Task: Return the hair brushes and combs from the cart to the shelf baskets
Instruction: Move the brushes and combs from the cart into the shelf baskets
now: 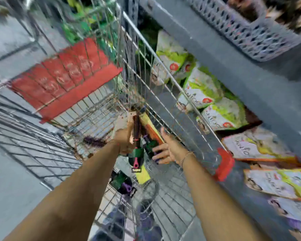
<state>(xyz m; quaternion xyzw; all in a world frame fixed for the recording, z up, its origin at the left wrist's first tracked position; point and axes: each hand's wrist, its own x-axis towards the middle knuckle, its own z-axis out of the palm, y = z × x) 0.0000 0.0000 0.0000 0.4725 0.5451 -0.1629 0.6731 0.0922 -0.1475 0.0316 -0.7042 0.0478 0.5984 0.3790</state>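
Both my arms reach down into a wire shopping cart [165, 79]. My left hand [124, 140] is shut on a packaged hair brush [136, 129] with dark bristles, a pink handle and a green card. My right hand [166, 150] grips another packaged brush with an orange and yellow card [150, 126], its fingers curled around the lower end. A loose dark purple round brush [95, 141] lies on the cart floor to the left of my left hand. More packaged brushes with a purple handle [126, 186] lie lower in the cart. The picture is blurred.
The cart's red child-seat flap [68, 79] stands at the upper left. A grey shelf to the right holds white and green packets [203, 87]. A grey perforated basket [247, 30] sits on the shelf above. A red corner bumper [225, 164] is on the cart rim.
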